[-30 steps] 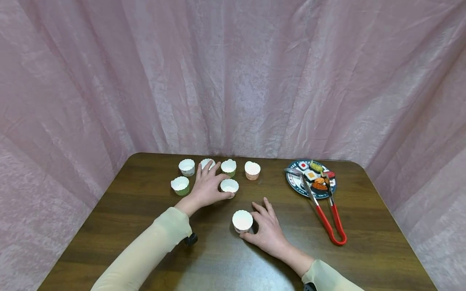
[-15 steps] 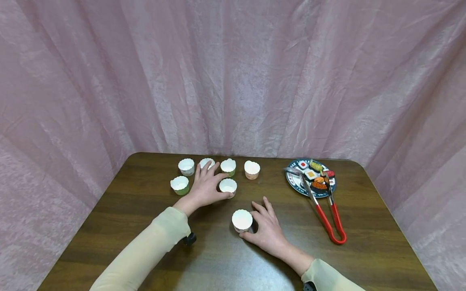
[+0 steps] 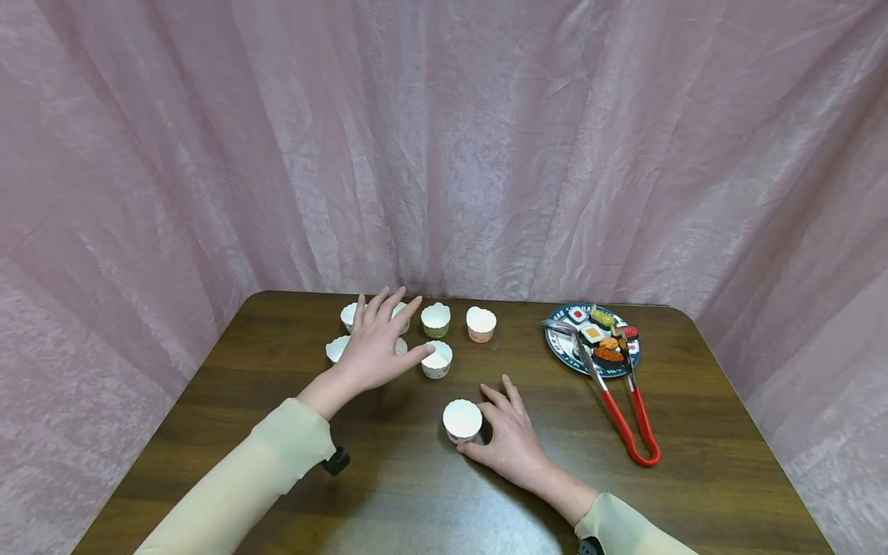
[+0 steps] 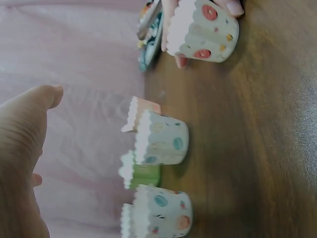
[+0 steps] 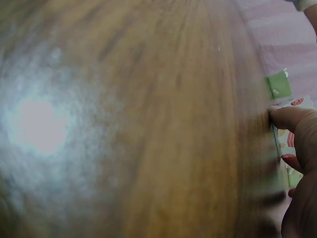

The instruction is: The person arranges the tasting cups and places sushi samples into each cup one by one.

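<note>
My left hand (image 3: 371, 351), fingers spread, hovers over the back-left group of paper baking cups and partly hides several of them. Just right of its thumb stands a white printed baking cup (image 3: 437, 362), apart from the hand in the left wrist view. At the front middle, my right hand (image 3: 512, 443) pinches another white baking cup (image 3: 462, 421) between thumb and fingers. That cup stands upright on the table, and its red ring-shaped prints show in the left wrist view. In the right wrist view the right hand (image 5: 304, 144) covers part of its cup.
Behind stand a green baking cup (image 3: 435, 321) and an orange one (image 3: 481, 325). At right, red-handled tongs (image 3: 631, 416) lie across a patterned plate (image 3: 560, 353) holding several sushi pieces (image 3: 608, 353). A pink curtain (image 3: 444, 154) hangs behind the wooden table (image 3: 694, 478).
My left hand has let go of the white cup by its thumb, spread its fingers and moved up and left. The right hand and its cup have stayed still.
</note>
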A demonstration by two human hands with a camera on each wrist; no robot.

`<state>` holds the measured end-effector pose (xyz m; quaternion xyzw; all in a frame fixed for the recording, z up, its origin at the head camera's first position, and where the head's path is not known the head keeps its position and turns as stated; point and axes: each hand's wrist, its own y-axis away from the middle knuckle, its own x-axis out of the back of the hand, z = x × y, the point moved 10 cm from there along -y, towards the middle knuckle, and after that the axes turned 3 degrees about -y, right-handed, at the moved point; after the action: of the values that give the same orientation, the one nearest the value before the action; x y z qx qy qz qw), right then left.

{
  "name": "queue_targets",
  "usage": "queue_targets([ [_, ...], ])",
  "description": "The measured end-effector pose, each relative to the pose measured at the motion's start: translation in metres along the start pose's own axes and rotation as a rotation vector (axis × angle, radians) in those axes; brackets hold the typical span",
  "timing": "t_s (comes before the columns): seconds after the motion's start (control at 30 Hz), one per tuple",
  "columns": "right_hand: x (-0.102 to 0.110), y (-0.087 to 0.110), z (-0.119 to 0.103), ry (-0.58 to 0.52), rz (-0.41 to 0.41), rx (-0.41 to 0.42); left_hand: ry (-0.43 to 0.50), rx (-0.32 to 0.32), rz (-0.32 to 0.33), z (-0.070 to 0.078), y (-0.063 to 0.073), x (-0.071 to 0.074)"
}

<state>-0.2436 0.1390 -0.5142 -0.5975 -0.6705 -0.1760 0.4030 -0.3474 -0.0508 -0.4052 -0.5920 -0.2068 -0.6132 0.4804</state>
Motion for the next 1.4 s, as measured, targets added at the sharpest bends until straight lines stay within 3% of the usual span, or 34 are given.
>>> queue_targets([
  [0.2,0.001,0.0,0.0,0.008,0.0,0.003,-0.019,-0.036,0.019,0.005,0.017,0.022],
  [0.43,0.0,0.0,-0.001,0.01,-0.011,-0.004,0.025,-0.077,-0.015,0.015,0.051,0.023],
  [0.63,0.0,-0.002,-0.002,0.021,-0.015,-0.006,0.068,-0.082,-0.007,0.022,0.081,0.013],
  [0.8,0.006,-0.001,-0.004,-0.001,0.004,-0.006,0.091,-0.038,-0.029,0.017,0.099,-0.002],
  [0.93,0.017,-0.002,-0.004,-0.029,0.035,-0.001,0.097,-0.006,-0.022,0.013,0.108,-0.009],
  [1.1,0.04,-0.006,0.004,-0.026,0.054,-0.022,0.089,-0.017,-0.045,0.02,0.116,-0.023],
  [1.4,0.084,-0.031,0.015,-0.022,0.124,-0.036,0.109,-0.014,-0.074,0.031,0.123,-0.036],
])
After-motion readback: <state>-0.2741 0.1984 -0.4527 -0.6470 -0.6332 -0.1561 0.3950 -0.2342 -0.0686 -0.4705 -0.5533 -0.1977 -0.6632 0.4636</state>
